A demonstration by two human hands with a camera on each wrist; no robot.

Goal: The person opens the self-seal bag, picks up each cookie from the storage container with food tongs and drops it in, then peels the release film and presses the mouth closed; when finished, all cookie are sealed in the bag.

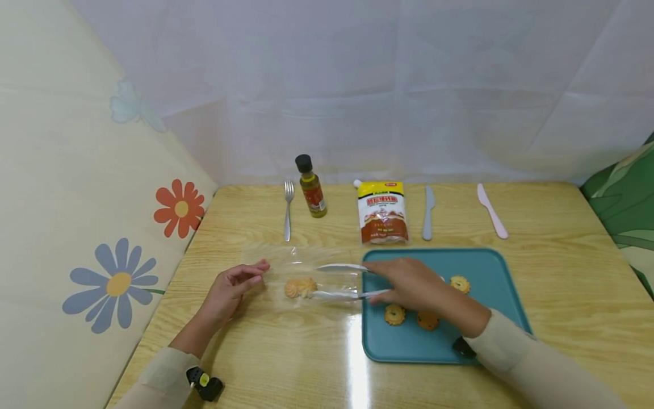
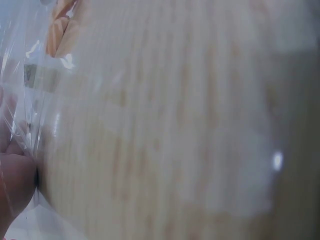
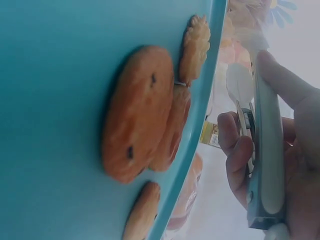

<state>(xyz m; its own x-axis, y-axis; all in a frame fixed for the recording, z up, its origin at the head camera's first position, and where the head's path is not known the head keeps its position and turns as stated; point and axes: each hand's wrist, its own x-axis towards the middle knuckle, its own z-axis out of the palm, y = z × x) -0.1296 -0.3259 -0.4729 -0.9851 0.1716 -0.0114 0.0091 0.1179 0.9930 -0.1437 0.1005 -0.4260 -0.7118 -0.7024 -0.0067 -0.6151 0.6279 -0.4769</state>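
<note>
A clear plastic bag (image 1: pixel 286 258) lies on the left half of the table, with ridged golden cookies (image 1: pixel 300 288) inside it. Thumb and fingers of my left hand (image 1: pixel 227 292) pinch the bag's left end; the left wrist view has the film (image 2: pixel 30 75) bunched by the thumb (image 2: pixel 17 180). My right hand (image 1: pixel 409 287) grips metal tongs (image 1: pixel 342 267) over the left part of the tray. Their two arms stand apart and point left, overlapping the bag, one tip close beside the cookies. In the right wrist view the fingers curl round the tongs' handle (image 3: pixel 270 145).
A teal tray (image 1: pixel 490 284) on the right bears several cookies (image 1: pixel 394 314), partly hidden under my right arm. Along the back stand or lie a fork (image 1: pixel 288 210), a sauce bottle (image 1: pixel 311 190), a white and red pouch (image 1: pixel 383 213), a grey knife (image 1: pixel 427 216) and a pink knife (image 1: pixel 493 212).
</note>
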